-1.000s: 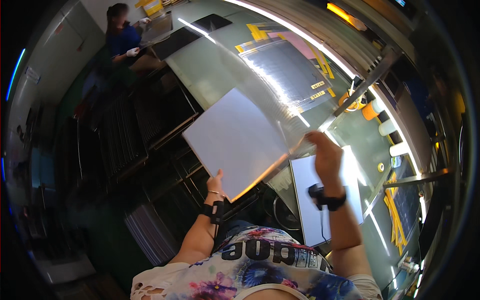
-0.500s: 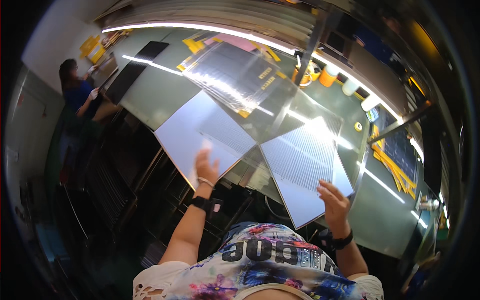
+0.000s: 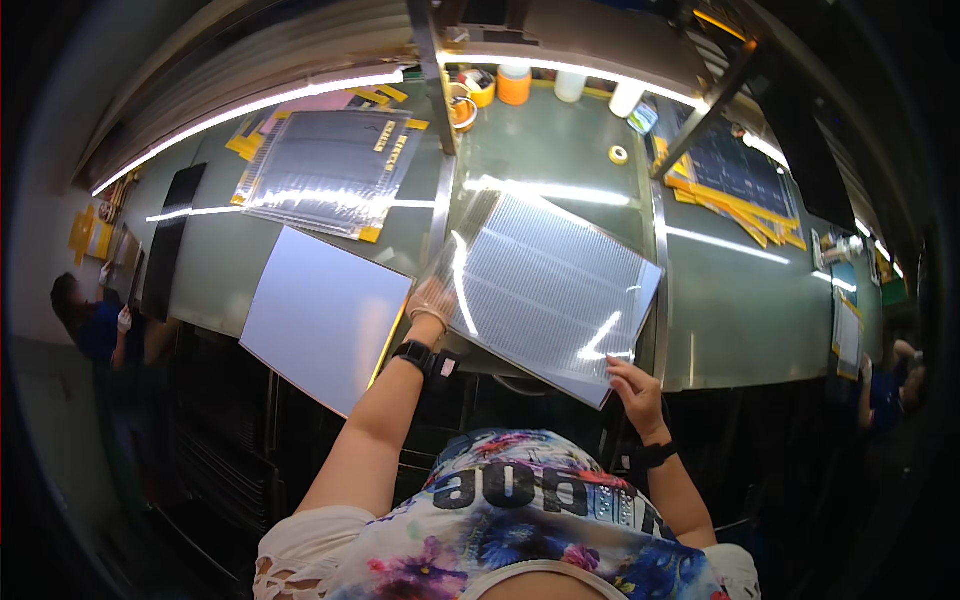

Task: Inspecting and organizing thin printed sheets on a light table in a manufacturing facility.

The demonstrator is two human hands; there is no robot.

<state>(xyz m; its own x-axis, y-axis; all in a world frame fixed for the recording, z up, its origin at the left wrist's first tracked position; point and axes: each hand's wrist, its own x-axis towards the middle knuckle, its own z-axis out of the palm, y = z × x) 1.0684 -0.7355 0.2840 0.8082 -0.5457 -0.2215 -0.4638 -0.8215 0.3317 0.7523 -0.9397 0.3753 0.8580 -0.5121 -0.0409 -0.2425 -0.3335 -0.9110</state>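
A clear striped plastic sheet [image 3: 560, 270] lies largely over a white panel [image 3: 578, 385], whose edge shows at the near side and right. My left hand [image 3: 432, 300] is at the sheet's left edge, fingers closed on its border and partly blurred behind the film. My right hand [image 3: 636, 390] pinches the sheet near its near right corner, thumb and fingers together. Bent glare streaks cross the film near both hands. A second white panel [image 3: 320, 310] with a yellowish right edge lies just left of my left forearm, its near corner overhanging the bench.
Farther left lies a stack of dark film sheets [image 3: 325, 165] with yellow tape. Bottles [image 3: 514, 85] and a tape roll [image 3: 618, 155] stand behind. A metal post [image 3: 432, 80] rises from the green bench [image 3: 725, 330]. People work at far left [image 3: 95, 320] and right [image 3: 880, 390].
My view has turned right. My left hand has moved from above the left panel to the striped sheet's left edge. My right hand now pinches its near right corner; the sheet covers more of its panel.
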